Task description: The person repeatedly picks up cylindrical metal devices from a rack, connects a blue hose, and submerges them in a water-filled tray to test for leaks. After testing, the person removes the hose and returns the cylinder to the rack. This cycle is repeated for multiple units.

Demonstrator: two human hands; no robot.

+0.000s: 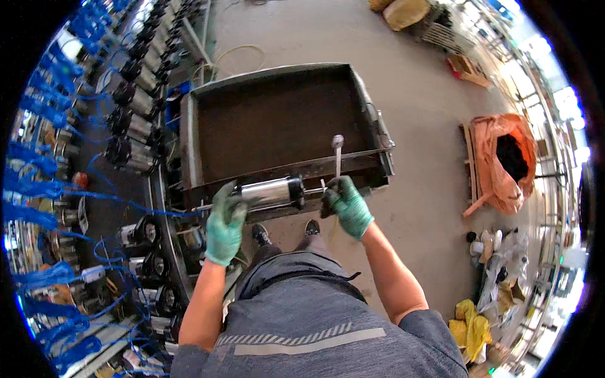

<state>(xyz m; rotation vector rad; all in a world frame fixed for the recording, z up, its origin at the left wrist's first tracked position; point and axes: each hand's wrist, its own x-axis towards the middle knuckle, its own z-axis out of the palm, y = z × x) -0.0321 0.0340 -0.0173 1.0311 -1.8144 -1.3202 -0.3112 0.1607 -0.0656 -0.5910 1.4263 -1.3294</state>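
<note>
In front of my body lies a shiny silver cylinder [266,193] with black ends, held level above the near edge of a metal bin [193,135]. My left hand [225,223], in a green glove, is wrapped round its left end. A thin rod [314,191] sticks out of the right end toward my right hand [348,208], also gloved in green. The fingers of that hand are closed on a slim-handled tool [338,157] with a round metal head, pointing away from me over the bin. Whether they touch the rod as well is hard to make out.
On the left, a rack [165,233] carries rows of similar silver and black cylinders [140,126], with blue coiled hoses [38,217] beyond. To the right stand an orange sack [501,167], plastic bags [504,258] and a yellow bag [469,327]. A carton [467,68] lies farther off.
</note>
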